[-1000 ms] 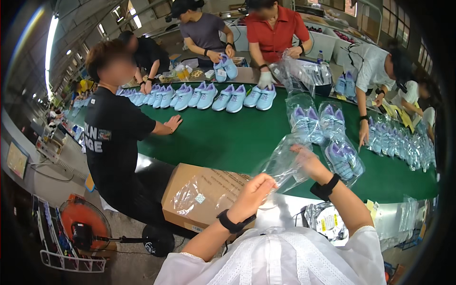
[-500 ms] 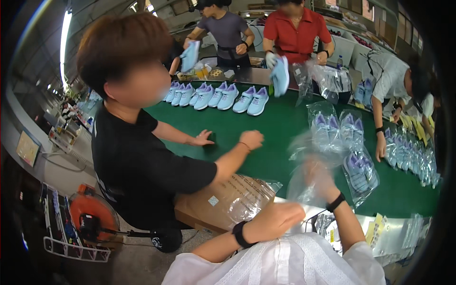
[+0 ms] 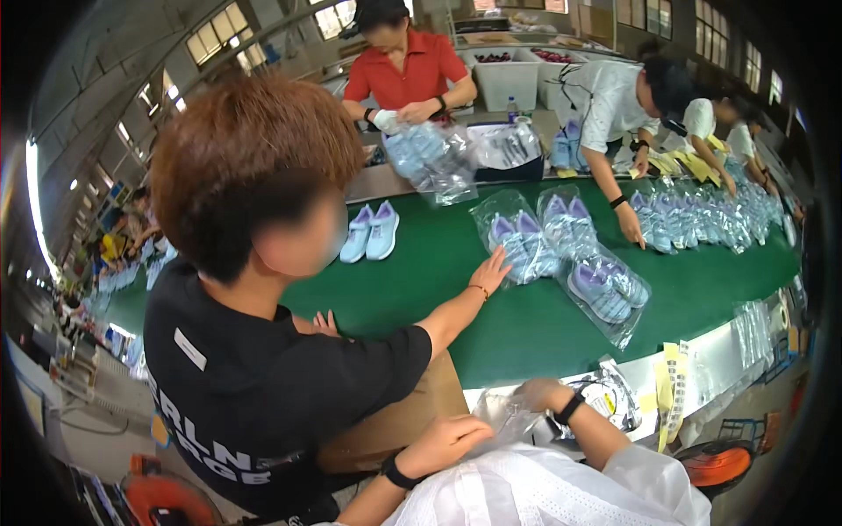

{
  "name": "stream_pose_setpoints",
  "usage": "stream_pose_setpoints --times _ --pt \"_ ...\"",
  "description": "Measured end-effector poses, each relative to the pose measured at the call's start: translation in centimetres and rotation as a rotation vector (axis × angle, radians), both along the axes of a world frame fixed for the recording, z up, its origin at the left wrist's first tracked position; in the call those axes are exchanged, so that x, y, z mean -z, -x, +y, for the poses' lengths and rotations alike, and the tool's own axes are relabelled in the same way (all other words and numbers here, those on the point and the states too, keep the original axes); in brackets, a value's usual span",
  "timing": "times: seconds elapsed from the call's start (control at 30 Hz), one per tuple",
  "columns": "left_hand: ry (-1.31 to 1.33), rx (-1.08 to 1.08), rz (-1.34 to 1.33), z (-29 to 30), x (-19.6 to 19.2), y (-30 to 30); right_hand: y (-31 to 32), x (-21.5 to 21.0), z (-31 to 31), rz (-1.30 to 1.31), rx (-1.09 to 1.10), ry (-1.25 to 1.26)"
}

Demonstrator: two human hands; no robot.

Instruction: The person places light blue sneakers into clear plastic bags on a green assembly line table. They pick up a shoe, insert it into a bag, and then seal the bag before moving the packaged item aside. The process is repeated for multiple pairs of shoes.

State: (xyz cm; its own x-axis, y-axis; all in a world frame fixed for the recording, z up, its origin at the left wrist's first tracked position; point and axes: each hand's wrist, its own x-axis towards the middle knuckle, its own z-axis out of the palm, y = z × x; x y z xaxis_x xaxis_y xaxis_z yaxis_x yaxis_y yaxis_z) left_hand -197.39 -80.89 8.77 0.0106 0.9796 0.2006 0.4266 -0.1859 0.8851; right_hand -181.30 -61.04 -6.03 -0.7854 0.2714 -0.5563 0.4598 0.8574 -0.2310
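At the six o'clock edge, the left hand (image 3: 449, 436) and right hand (image 3: 539, 394), fingers closed, grip a crumpled clear plastic bag (image 3: 502, 412) beside the green conveyor belt (image 3: 500, 320); bagged lilac shoes (image 3: 603, 289) lie toward one o'clock.

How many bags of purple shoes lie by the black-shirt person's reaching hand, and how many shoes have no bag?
Bagged shoe pairs by that hand: 3
Loose shoes: 2
Total: 5
The crowded row of bags farther right is left out.
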Motion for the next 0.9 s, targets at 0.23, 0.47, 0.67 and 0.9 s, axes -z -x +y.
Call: stream_pose_setpoints --times 0.23,0.47,0.67,0.9 --pt "0.442 -0.220 -0.482 -1.2 3.8 2.5 -1.1 -0.9 -2.4 0.368 0.362 -0.188" --pt "0.422 -0.363 -0.485 -3.4 5.5 2.9 -0.1 0.1 -5.9 0.039 0.277 -0.096" --pt "0.498 -0.387 -0.487 -4.1 6.8 3.4 0.2 2.4 -6.0 -0.013 0.264 -0.114" --pt "0.494 -0.418 -0.543 -3.5 9.1 4.4 1.3 0.8 -5.6 -0.001 0.175 -0.103"
